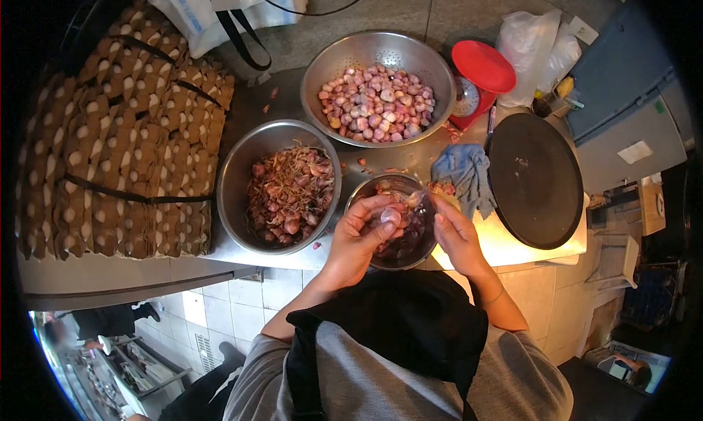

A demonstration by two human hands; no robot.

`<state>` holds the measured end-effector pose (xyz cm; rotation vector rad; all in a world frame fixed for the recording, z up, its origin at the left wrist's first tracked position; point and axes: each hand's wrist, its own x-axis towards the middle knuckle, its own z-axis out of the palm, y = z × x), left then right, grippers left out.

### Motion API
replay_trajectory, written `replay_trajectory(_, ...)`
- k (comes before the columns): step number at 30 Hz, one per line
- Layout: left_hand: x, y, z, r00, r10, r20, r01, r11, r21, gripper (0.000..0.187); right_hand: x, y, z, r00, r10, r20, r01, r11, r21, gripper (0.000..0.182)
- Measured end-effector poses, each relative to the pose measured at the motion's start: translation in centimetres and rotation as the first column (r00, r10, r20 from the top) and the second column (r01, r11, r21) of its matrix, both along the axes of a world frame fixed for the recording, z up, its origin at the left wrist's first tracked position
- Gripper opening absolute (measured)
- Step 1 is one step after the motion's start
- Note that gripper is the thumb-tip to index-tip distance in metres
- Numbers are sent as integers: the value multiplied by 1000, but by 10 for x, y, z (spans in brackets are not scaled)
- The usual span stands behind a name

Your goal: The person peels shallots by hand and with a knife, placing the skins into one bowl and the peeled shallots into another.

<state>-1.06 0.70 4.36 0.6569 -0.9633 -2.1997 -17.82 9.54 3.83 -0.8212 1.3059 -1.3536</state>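
Observation:
My left hand (360, 234) grips a shiny, pale pink shallot (391, 216) between thumb and fingers. It is over a small metal bowl (423, 254) that holds dark contents and loose skins. Just right of it, my right hand (458, 234) is curled at the bowl's edge with its fingers together; what they hold, if anything, is hidden. Left of the small bowl stands a larger metal bowl (228, 194) of unpeeled shallots (289, 194) with dry roots. Behind it, a metal colander (322, 62) holds many peeled shallots (381, 102).
Stacked egg trays (124, 143) strapped together fill the left. A red kitchen scale (483, 66), a blue cloth (465, 173) and a round black tray (534, 183) are on the right. Plastic bags (529, 51) lie behind. Another person's dark-clothed legs (205, 392) show at lower left.

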Motion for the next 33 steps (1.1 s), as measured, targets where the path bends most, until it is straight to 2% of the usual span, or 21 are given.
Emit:
replay_trajectory(3,2,0,5,1000,-22,-11,22,999,49,35,-3,-5,-14,992,-87,-86,77,990,-119,37)
replay_trajectory(5,1,-1,8,1000,-4,-3,4,999,44,35,-4,-3,-12,994,-33,-105,25,997,-76,38)
replay_trajectory(6,0,-1,7,1000,16,-8,-15,1000,26,34,-4,2,1,994,45,-103,-45,999,2,38)
replay_trajectory(8,-3,-2,1,998,52,-19,-53,999,-10,30,-1,7,6,980,140,-141,-139,990,22,39)
replay_trajectory(11,-1,-1,-5,998,39,-42,-40,999,-24,29,9,5,-6,928,153,-340,-219,962,-163,42)
replay_trajectory(14,-1,1,-6,999,35,-6,-35,999,-29,28,15,4,14,843,121,-523,-239,957,-163,44)
replay_trajectory(18,-1,2,-6,999,33,-2,-33,999,22,28,14,3,19,745,114,-657,-277,949,-150,42)
replay_trajectory(21,1,2,-7,1000,3,-11,-3,1000,27,31,10,1,13,822,115,-558,-211,971,-111,40)
replay_trajectory(24,-4,3,0,999,29,-20,-29,999,23,38,12,2,9,874,65,-482,-181,963,-199,38)
replay_trajectory(27,-6,2,-4,999,40,-17,-40,999,11,45,14,3,16,849,84,-521,-211,959,-190,38)
replay_trajectory(30,-3,1,-4,1000,14,-7,-14,1000,10,49,8,2,6,884,121,-452,-200,971,-132,39)
replay_trajectory(32,-5,2,0,999,31,22,-31,999,-6,49,8,3,4,947,121,-298,-147,987,-66,39)
replay_trajectory(33,-6,1,2,999,24,41,-25,1000,11,46,8,3,4,955,107,-277,-125,991,-49,39)
